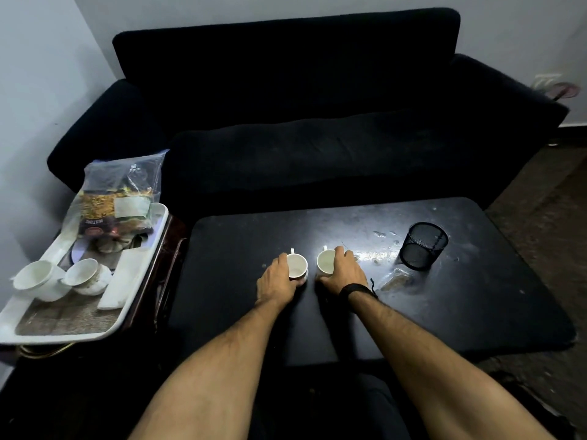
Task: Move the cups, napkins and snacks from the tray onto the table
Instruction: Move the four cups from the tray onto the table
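**Cups gripped on the dark table**

Both forearms reach forward, palms down. The left hand (pixel 275 281) wraps one white cup (pixel 297 265); the right hand (pixel 343 270), black band at its wrist, wraps a second white cup (pixel 326 262). Both cups stand upright, side by side on the table (pixel 476 306). On the white tray (pixel 47 336) at left lie two tipped cups (pixel 85 276), a folded napkin (pixel 122 281) and a snack bag (pixel 117 201). A mesh pen holder (pixel 423 245) stands to the right.

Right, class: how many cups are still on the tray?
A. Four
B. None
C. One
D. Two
D: two cups lie tilted on the tray, while each hand, left hand and right hand, holds another cup on the table.
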Available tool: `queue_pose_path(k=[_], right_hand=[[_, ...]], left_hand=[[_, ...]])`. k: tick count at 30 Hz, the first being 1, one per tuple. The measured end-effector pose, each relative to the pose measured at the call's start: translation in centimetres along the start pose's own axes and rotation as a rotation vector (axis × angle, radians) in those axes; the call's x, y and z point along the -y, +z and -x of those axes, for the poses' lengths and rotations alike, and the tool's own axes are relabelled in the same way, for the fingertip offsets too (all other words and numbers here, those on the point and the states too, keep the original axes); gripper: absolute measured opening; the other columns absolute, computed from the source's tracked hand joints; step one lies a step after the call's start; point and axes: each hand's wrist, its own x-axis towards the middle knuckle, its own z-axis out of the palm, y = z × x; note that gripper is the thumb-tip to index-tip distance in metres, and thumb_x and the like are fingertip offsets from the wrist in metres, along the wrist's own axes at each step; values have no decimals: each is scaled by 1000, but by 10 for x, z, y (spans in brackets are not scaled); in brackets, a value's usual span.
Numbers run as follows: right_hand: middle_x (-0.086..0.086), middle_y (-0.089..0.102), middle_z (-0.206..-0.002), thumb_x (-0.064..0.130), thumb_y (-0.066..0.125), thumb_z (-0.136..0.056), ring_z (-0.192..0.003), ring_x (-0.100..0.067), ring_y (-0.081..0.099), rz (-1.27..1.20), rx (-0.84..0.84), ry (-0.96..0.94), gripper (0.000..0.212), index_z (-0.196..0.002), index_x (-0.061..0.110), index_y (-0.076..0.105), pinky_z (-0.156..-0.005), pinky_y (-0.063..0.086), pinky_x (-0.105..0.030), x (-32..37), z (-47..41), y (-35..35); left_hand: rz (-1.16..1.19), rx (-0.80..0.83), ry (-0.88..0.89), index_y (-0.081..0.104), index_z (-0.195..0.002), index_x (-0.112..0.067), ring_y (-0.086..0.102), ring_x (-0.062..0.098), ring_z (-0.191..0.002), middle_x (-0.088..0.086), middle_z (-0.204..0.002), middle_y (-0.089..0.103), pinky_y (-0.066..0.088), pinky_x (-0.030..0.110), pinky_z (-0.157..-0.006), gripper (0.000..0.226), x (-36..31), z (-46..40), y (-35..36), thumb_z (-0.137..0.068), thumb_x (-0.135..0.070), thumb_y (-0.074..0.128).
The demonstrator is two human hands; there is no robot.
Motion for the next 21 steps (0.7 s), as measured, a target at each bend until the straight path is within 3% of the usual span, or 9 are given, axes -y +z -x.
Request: queue_pose_path(k=[3, 6, 11, 17, 21], right_hand=[[-11, 47, -120, 34, 73, -72, -106, -32, 57, 6, 11, 8, 62, -118, 14, 38, -80, 52, -40, 0, 1, -2], [-11, 47, -123, 43, 75, -70, -112, -32, 50, 54, -3, 11, 73, -124, 13, 36, -85, 51, -42, 4, 5, -5], [-7, 44, -124, 62, 64, -70, -116, -29, 42, 186, -185, -104, 87, -135, 13, 33, -94, 40, -39, 27, 10, -17], [-10, 45, -123, 38, 62, -74, -113, -32, 44, 217, -214, -212, 62, -126, 12, 41, -92, 40, -41, 87, 19, -24], [-11, 46, -123, 30, 65, -73, -113, -33, 45, 190, -187, -304, 59, -125, 12, 42, -93, 43, -43, 148, 34, -16]], left_hand=[[-3, 4, -3, 42, -128, -18, 52, 28, -120, 2, -132, 54, 48, 43, -87, 64, 2, -1, 1, -82, -55, 67], [-33, 50, -22, 28, -143, -15, 48, 28, -128, 6, -139, 48, 47, 44, -93, 88, 4, 1, -2, -76, -49, 75], [-69, 61, -40, 32, -135, -13, 51, 30, -125, 9, -137, 46, 48, 45, -91, 88, 15, 6, -21, -71, -50, 79], [-111, -79, -65, 28, -143, -12, 47, 31, -129, 10, -144, 38, 48, 46, -97, 84, 47, 23, -82, -82, -51, 69], [-131, -202, -99, 31, -142, -11, 48, 31, -127, 11, -141, 39, 48, 44, -96, 73, 84, 41, -132, -87, -47, 64]])
